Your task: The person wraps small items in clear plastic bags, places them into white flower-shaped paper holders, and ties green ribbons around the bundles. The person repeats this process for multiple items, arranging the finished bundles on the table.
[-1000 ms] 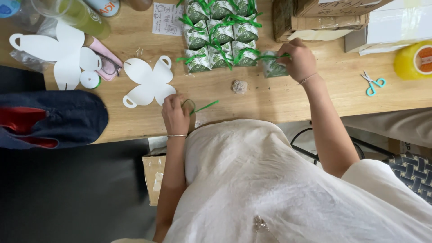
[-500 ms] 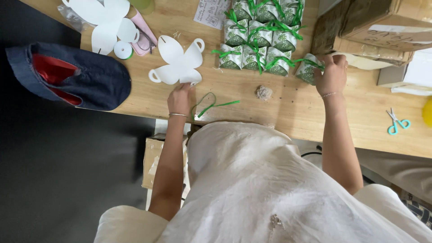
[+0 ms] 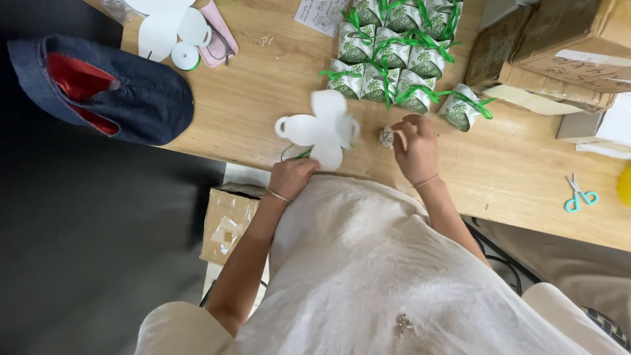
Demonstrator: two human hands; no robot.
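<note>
— What can't we make out, from the left?

— The bag [image 3: 98, 89] hangs off the table [image 3: 263, 85] edge. A green ribbon [image 3: 301, 155] is mostly hidden under the cutout [image 3: 319, 128].

— And our left hand [image 3: 292, 176]?

— It's at the table edge, fingers curled, pinching the cutout's lower lobe.

— Our right hand [image 3: 415, 148]?

— Its fingertips are pressed together on a small wrapped ball [image 3: 386, 137], just below the boxes [image 3: 394, 52]. We can't tell what it is.
</note>
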